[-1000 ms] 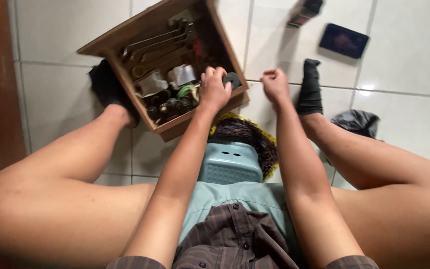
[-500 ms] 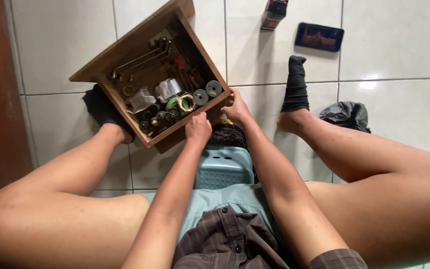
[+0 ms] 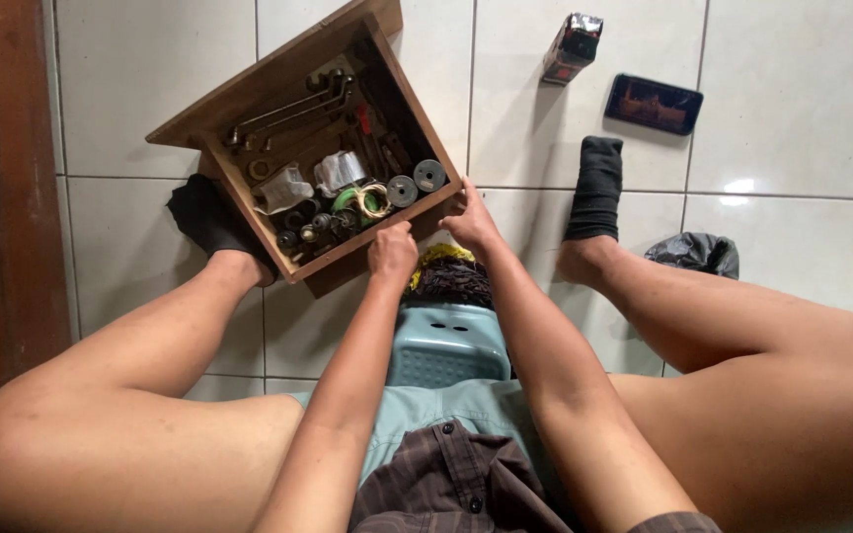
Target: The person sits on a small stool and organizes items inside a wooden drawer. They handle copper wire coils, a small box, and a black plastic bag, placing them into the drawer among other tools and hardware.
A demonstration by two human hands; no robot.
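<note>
A dark wooden door frame (image 3: 7, 197) runs down the far left edge, beside the white tiled floor (image 3: 130, 89). On those tiles sits an open wooden drawer (image 3: 249, 89), turned at an angle, with its near front wall facing the person. Inside it lie long wrenches (image 3: 283, 109) toward the back, crumpled silver wrapping (image 3: 340, 170) in the middle, a coil of green and pale wire (image 3: 365, 201) near the front, and two dark round discs (image 3: 417, 183) side by side by the front right corner. A foot in a black sock (image 3: 211, 219) rests against the drawer's left corner.

The left hand (image 3: 393, 253) is closed over the drawer's front wall near its middle, fingers curled on the rim. Just to its right, the right hand (image 3: 469, 223) grips the front right corner of the same drawer, fingers bent around the edge just below the discs. The drawer thus lies directly ahead of both hands and touches them.

Below the hands, a pale blue plastic stool (image 3: 449, 341) shows between the knees. Farther right, a small dark carton (image 3: 571, 46) stands on the tiles, a smartphone (image 3: 653, 103) lies beside it, and a crumpled black plastic bag (image 3: 695, 254) sits by the right leg.
</note>
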